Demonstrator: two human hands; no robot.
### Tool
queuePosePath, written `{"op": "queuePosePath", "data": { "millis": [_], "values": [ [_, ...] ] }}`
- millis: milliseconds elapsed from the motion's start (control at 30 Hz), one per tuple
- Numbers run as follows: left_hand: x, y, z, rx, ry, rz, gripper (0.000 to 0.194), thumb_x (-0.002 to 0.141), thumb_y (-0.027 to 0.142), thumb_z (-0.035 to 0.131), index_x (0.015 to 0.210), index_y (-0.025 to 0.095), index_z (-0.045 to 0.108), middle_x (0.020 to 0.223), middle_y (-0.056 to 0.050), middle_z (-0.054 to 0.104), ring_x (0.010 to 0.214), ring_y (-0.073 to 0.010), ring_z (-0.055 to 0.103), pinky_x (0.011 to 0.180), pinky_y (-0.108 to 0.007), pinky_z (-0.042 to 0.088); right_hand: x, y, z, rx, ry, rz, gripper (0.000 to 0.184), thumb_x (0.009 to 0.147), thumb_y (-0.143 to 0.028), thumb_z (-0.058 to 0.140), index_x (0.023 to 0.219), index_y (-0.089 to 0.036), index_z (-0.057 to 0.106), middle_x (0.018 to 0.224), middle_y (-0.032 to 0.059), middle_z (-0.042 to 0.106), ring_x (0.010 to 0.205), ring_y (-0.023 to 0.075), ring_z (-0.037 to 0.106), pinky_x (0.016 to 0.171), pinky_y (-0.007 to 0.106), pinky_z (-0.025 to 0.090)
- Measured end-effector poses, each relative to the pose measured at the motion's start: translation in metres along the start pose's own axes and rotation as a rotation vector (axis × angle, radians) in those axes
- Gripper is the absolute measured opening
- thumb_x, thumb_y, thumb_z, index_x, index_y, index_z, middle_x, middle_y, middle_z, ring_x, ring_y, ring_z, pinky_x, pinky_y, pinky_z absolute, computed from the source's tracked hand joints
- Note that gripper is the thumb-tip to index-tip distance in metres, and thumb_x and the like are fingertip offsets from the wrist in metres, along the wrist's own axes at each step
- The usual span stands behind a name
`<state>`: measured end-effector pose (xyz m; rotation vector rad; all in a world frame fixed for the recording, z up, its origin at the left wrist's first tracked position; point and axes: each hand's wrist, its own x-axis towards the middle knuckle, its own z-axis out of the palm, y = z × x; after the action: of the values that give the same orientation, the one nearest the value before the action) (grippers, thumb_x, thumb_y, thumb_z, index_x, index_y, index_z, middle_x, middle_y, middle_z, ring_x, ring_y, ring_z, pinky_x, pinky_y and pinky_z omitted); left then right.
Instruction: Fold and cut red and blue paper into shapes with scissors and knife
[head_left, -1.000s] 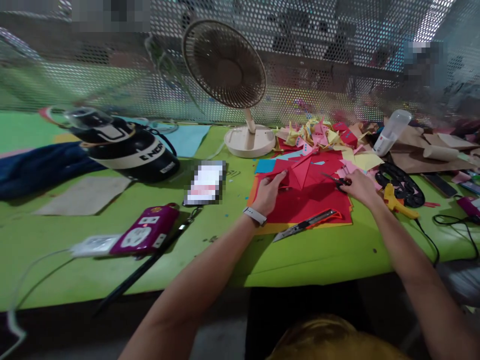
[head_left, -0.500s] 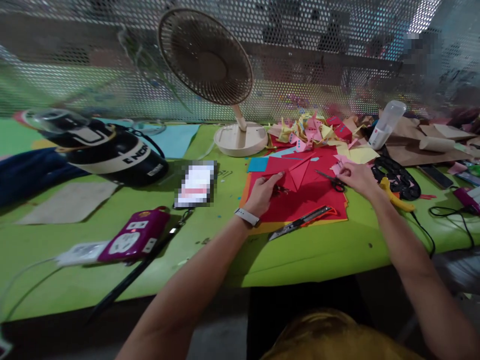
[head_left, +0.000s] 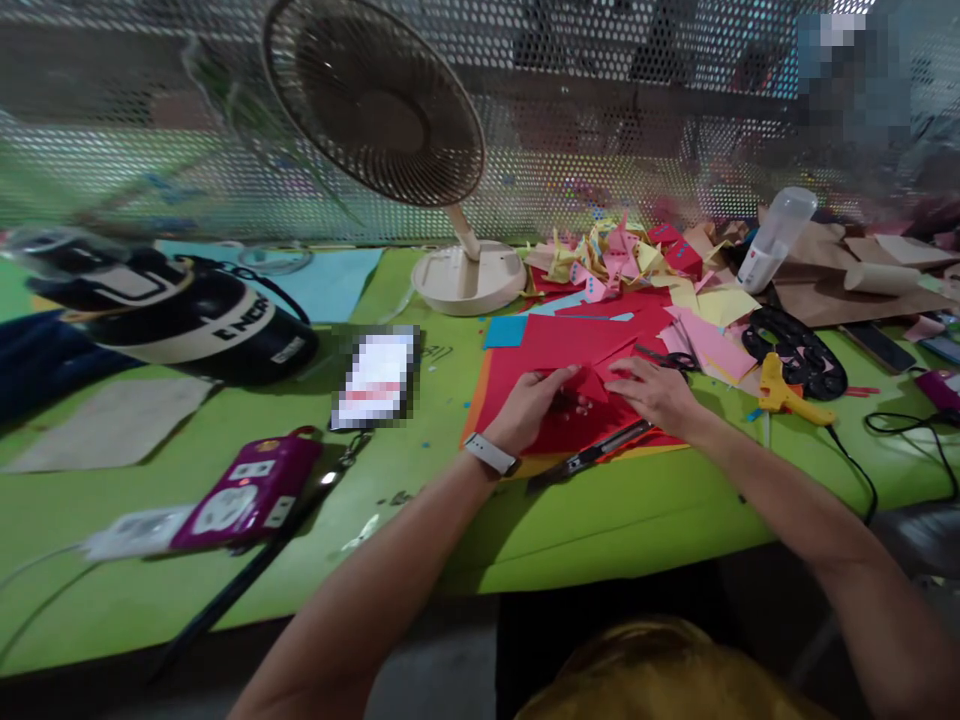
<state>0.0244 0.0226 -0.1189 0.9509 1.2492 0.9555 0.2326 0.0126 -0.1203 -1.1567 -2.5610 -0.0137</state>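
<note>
My left hand [head_left: 531, 408] is closed around a small folded piece of red paper [head_left: 591, 380], its thumb lying along the top edge. On the right side of that piece, my right hand [head_left: 657, 392] has its fingers bent and apart, with the tips right at the paper's edge; whether they touch it I cannot tell. Both hands are above a stack of red paper sheets [head_left: 510, 385]. Just beyond my right hand lie dark scissors [head_left: 679, 360], partly hidden by it. An orange and black utility knife [head_left: 592, 456] rests across the stack's near edge.
A yellow glue gun [head_left: 793, 392] and pink paper [head_left: 712, 350] lie to the right. Folded paper shapes [head_left: 619, 250] are heaped behind, beside a fan [head_left: 469, 280]. Leftward are a phone [head_left: 377, 375], a purple power strip [head_left: 244, 490] and a black bottle [head_left: 202, 320].
My right hand has left the pink paper beside the scissors and come left and nearer, to the folded red paper. My left hand still holds that piece, now lower. The view has shifted slightly.
</note>
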Motion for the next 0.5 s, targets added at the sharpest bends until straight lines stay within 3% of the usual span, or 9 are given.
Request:
{"op": "queuePosePath", "data": {
  "millis": [133,233,367,433,500],
  "values": [
    [0.005,0.012,-0.015,0.068,0.211,0.321,0.032,0.071,0.040,0.070,0.095,0.019,0.064,0.068,-0.001,0.065,0.058,-0.0142,0.059,0.050,-0.022,0.042,0.001,0.002,-0.003,0.128,-0.010,0.053,0.027,0.096,-0.022,0.048,0.109,-0.025,0.071,0.122,0.0066,0.063,0.099,0.0179,0.063,0.079,0.029,0.051],
    [0.006,0.022,-0.024,0.258,0.288,0.575,0.027,0.073,0.032,0.069,0.097,0.019,0.067,0.087,-0.005,0.067,0.080,-0.0160,0.062,0.067,-0.023,0.048,0.004,0.004,-0.008,0.153,-0.044,0.048,0.024,0.094,-0.022,0.051,0.103,-0.024,0.074,0.113,0.0068,0.068,0.101,0.0200,0.062,0.081,0.032,0.049],
    [0.004,0.020,-0.019,0.631,0.034,0.696,0.015,0.080,0.030,0.062,0.090,0.022,0.070,0.100,-0.007,0.069,0.098,-0.0208,0.062,0.089,-0.032,0.047,0.007,0.008,-0.014,0.095,-0.087,0.030,0.016,0.090,-0.024,0.060,0.096,-0.023,0.076,0.101,0.0060,0.071,0.099,0.0235,0.059,0.085,0.039,0.042],
    [0.004,0.014,-0.012,0.808,-0.103,0.699,0.015,0.083,0.028,0.059,0.092,0.023,0.069,0.098,-0.007,0.070,0.097,-0.0216,0.062,0.090,-0.035,0.047,0.007,0.009,-0.015,0.071,-0.083,0.042,0.015,0.089,-0.025,0.062,0.096,-0.024,0.076,0.100,0.0058,0.071,0.099,0.0241,0.057,0.084,0.040,0.039],
    [0.005,0.007,-0.006,0.969,-0.169,0.720,0.017,0.084,0.024,0.056,0.096,0.023,0.068,0.098,-0.007,0.070,0.096,-0.0219,0.062,0.089,-0.036,0.048,0.007,0.009,-0.015,0.065,-0.073,0.058,0.016,0.089,-0.026,0.062,0.097,-0.024,0.076,0.100,0.0059,0.071,0.098,0.0238,0.055,0.082,0.039,0.038]
  ]
}}
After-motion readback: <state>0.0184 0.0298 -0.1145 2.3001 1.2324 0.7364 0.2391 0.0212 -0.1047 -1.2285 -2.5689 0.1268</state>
